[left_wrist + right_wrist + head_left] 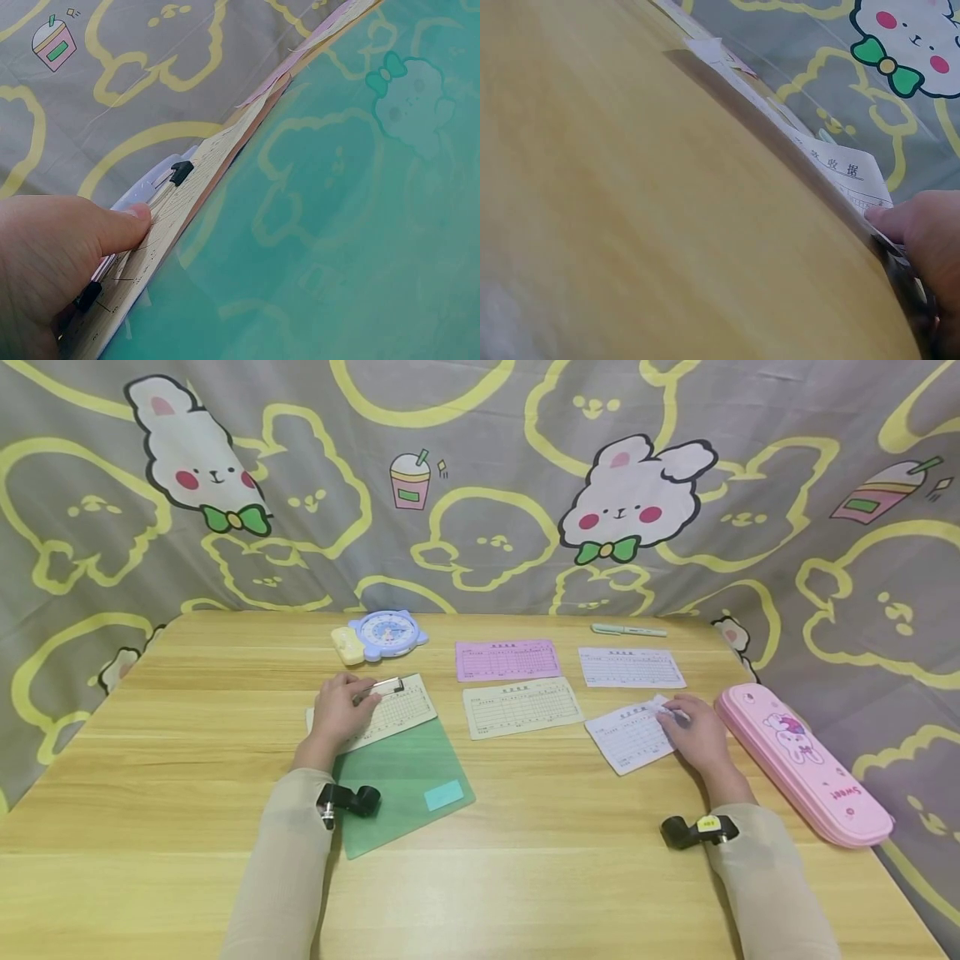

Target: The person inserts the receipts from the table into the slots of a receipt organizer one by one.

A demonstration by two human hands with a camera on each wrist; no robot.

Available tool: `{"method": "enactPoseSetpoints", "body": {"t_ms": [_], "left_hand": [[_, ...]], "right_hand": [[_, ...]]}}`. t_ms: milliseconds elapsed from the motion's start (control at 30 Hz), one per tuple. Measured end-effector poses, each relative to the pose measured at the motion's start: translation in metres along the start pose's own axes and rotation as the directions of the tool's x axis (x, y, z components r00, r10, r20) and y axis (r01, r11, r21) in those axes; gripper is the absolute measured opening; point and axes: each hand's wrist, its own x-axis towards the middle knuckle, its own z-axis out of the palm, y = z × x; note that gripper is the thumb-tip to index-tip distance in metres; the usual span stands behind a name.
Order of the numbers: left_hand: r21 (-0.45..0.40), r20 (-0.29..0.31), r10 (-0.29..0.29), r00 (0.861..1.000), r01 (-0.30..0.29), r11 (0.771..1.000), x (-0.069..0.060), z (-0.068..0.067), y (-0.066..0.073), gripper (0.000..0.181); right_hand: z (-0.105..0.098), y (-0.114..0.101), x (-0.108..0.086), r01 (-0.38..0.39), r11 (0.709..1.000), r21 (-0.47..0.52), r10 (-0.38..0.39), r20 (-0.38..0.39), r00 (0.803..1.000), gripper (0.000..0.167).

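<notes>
head view: white grid-printed slip [628,740]

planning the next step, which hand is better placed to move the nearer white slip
Likely the right hand: it holds that white slip, while the left hand grips the clipboard clip.

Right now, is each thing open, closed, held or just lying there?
Pencil case, closed
Pen, lying down
Blue dial, face up
Pink slip, lying loose
Middle cream slip, lying loose
Back white slip, lying loose
Front white slip, held by right hand
Green clipboard, carrying another cream slip
Clip, gripped by left hand; can't tell if open
</notes>
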Motion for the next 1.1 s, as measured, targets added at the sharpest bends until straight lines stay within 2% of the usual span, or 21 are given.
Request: {"method": "enactPoseSetpoints", "body": {"t_ms": [233, 400, 567, 700, 933, 1100], "left_hand": [[0.000, 0.003, -0.008, 1.000, 0.008, 1.000, 0.0005, 0.0004, 0.0001, 0.037], [0.000, 0.003, -0.011, 1.000, 0.011, 1.000, 0.0008, 0.0004, 0.0002, 0.037], [-0.002, 0.005, -0.013, 1.000, 0.013, 1.000, 0.0007, 0.0005, 0.0004, 0.037], [0.003, 0.004, -0.011, 1.000, 0.011, 1.000, 0.0007, 0.0006, -0.0005, 0.037], [0.006, 0.001, -0.008, 1.000, 0.008, 1.000, 0.0010, 0.0005, -0.0005, 0.037], [0.009, 0.002, -0.008, 1.000, 0.008, 1.000, 0.0010, 0.0007, -0.0005, 0.037]], "right_hand": [[0.0028, 0.0013, 0.0008, 0.067, 0.997, -0.033, -0.069, -0.056, 0.996, 0.012], [0.0030, 0.0005, 0.0002, 0.069, 0.995, -0.075, -0.073, -0.062, 0.995, 0.006], [0.0001, -0.0003, -0.0006, 0.004, 0.990, -0.144, -0.005, -0.001, 1.000, 0.032], [-0.0009, -0.0009, -0.0012, -0.015, 0.984, -0.177, 0.023, 0.044, 0.999, 0.054], [0.0005, -0.0022, -0.0013, 0.000, 0.970, -0.242, 0.028, 0.112, 0.993, 0.071], [0.0005, -0.0018, -0.0005, -0.019, 0.973, -0.230, 0.051, 0.134, 0.990, 0.075]]}}
